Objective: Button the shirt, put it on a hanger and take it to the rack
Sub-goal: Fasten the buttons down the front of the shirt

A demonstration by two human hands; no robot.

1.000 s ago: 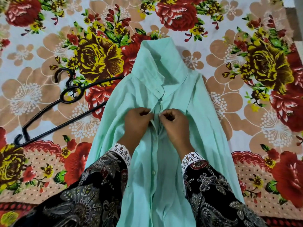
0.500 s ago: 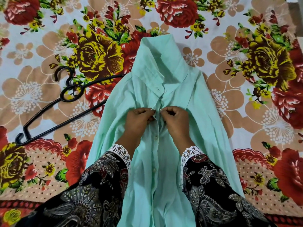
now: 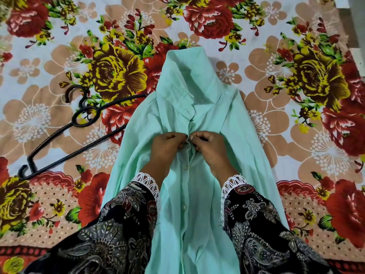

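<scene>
Lying flat on the floral bedsheet (image 3: 276,135), the mint shirt (image 3: 197,194) is pinched at its upper placket by both hands. The left hand (image 3: 167,146) and right hand (image 3: 212,148) are closed on the fabric edges. The black hanger (image 3: 79,123) is positioned left, partly under the shirt.

A floral bedsheet (image 3: 266,119) covers the whole surface, printed with large red roses, yellow roses and tan blossoms on a pale ground. Along the sheet's near edge runs a dotted tan border with a red scalloped trim. Beyond the sheet's far right corner, a pale strip (image 3: 349,1) shows.
</scene>
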